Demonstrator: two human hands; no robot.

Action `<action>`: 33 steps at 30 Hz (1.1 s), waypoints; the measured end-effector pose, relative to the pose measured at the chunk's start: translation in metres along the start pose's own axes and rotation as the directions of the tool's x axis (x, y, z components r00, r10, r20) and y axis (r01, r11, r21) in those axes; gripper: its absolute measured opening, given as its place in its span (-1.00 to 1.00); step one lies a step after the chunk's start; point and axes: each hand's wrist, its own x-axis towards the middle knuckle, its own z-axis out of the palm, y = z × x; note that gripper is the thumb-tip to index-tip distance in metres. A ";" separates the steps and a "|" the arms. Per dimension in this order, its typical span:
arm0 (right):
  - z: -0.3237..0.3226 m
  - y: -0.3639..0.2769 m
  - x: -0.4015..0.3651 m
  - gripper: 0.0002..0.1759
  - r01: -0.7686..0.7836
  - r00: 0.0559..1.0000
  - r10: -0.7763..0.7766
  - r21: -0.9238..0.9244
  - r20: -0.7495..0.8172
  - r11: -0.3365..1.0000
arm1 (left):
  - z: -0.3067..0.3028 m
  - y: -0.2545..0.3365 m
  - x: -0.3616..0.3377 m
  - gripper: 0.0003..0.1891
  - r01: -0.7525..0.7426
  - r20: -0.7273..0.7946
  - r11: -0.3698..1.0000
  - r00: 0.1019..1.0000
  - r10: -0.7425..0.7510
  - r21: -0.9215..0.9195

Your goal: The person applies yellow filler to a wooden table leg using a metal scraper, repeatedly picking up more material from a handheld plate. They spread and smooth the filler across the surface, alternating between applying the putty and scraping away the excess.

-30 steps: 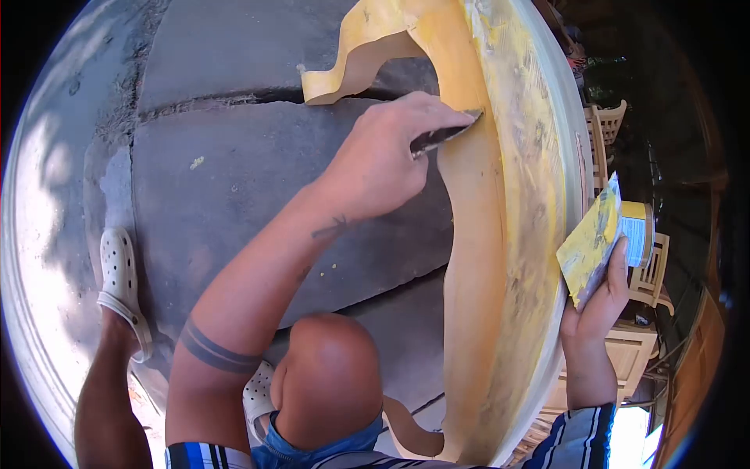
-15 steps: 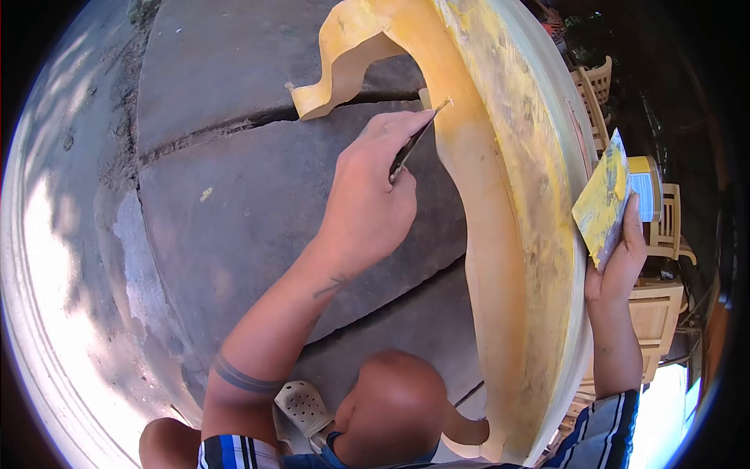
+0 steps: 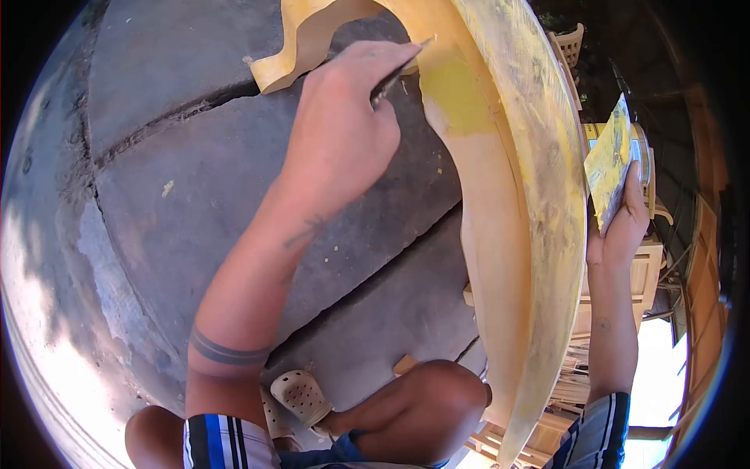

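Note:
My left hand (image 3: 344,117) pinches a thin dark scraper (image 3: 401,69), seen nearly edge-on. Its tip meets the upper inner face of a long curved wooden piece (image 3: 492,211), beside a yellow-green patch (image 3: 461,94). Yellow smears and grey marks cover the piece's outer band (image 3: 547,156). On the far side of the wood, my right hand (image 3: 621,223) grips a thin flat plate (image 3: 609,168) coated with yellow paste. A labelled tub (image 3: 639,148) shows right behind the plate, partly hidden by it and my fingers.
A wavy curved end (image 3: 301,47) of the wooden piece juts left over the stone slabs (image 3: 180,211). My bent knee (image 3: 437,399) is close to its lower part. Wooden furniture (image 3: 637,281) stands beyond on the right. Sunlit ground (image 3: 55,367) lies at left.
The view has shifted, and both hands appear higher in it. My left hand with the scraper has moved up along the wood. A yellow-green patch now shows below the scraper's tip.

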 end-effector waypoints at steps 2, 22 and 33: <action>-0.004 0.001 0.002 -0.56 -0.003 0.998 0.002 0.021 0.055 1.000 | -0.009 -0.009 0.031 -0.42 0.277 0.223 0.957 0.941 -0.253 -0.085; 0.012 -0.003 -0.006 -0.60 -0.068 0.992 0.061 0.063 0.109 0.996 | -0.015 -0.021 0.005 -0.41 0.427 0.182 0.872 0.902 -0.391 -0.239; -0.004 -0.001 0.006 -0.57 -0.064 0.976 0.058 0.022 0.210 0.998 | 0.007 -0.085 0.004 -0.40 0.391 0.342 0.704 0.914 -0.220 -0.592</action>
